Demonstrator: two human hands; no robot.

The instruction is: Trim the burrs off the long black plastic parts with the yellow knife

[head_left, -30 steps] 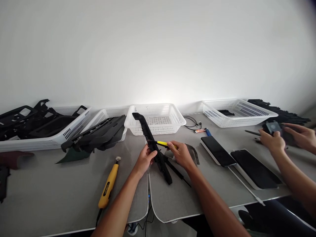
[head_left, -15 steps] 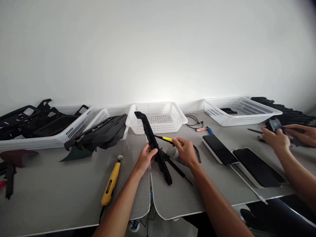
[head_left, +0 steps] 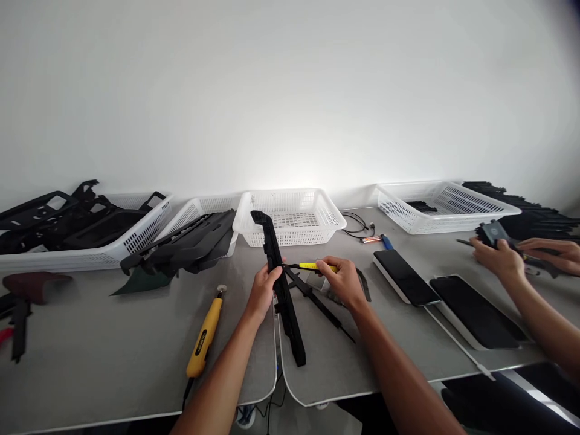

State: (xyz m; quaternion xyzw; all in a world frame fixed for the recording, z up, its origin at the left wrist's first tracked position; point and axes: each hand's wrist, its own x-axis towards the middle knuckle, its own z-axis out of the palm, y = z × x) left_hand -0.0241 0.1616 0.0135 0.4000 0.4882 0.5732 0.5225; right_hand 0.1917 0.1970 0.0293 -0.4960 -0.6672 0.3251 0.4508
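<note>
My left hand (head_left: 263, 292) is closed around the middle of a long black plastic trim piece (head_left: 287, 317), held at a slant above the seam between two tables. In my right hand (head_left: 342, 278) is a yellow utility knife (head_left: 309, 266), its dark tip reaching to the right edge of the trim piece near my left thumb. Under the knife a thin black strip (head_left: 324, 308) lies slanting on the table. Beside it, a small pale object (head_left: 317, 281) is partly hidden by my right hand.
A white basket (head_left: 294, 235) stands behind my hands. Black panels (head_left: 194, 241) lie to its left, near a yellow rotary tool (head_left: 205, 338). Two phone-like slabs (head_left: 405, 275) rest on the right. A co-worker's hands (head_left: 502, 260) hold a dark device (head_left: 493, 233) at far right.
The trim piece has moved nearer and stands more upright, its lower end further left. The knife tip has shifted down along its edge. The co-worker's hands have moved slightly left.
</note>
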